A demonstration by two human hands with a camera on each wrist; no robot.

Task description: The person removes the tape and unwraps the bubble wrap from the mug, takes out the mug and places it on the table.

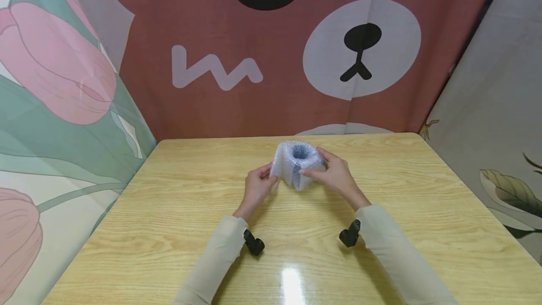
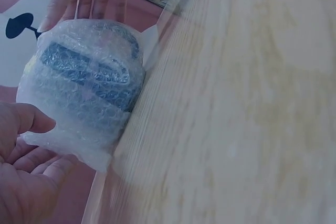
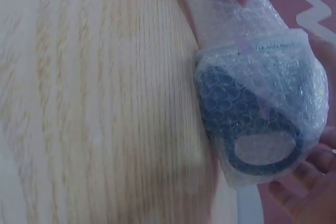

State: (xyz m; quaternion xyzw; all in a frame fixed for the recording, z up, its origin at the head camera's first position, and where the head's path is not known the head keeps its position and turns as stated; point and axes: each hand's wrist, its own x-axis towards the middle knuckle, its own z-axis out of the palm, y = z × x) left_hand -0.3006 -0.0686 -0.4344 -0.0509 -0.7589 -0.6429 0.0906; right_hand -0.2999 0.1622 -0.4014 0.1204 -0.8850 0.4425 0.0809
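Near the far side of the table stands a dark mug (image 1: pixel 299 153) with a sheet of bubble wrap (image 1: pixel 282 161) around it. Through the clear layers its handle (image 3: pixel 231 153) shows as a dark loop in the right wrist view. My left hand (image 1: pixel 257 185) pinches the loose end of the wrap at the left, thumb in front and fingers behind. On the other side my right hand (image 1: pixel 338 175) holds the wrapped mug, with the thumb across its front and the fingers around its far right side. The mug's open top faces up.
The wooden table (image 1: pixel 169 211) has its far edge just behind the mug. A curtain (image 1: pixel 271 102) with a printed bear hangs behind it, and printed cloths flank both sides. A small black camera (image 1: pixel 254 244) sits at the left cuff, another camera (image 1: pixel 350 234) at the right.
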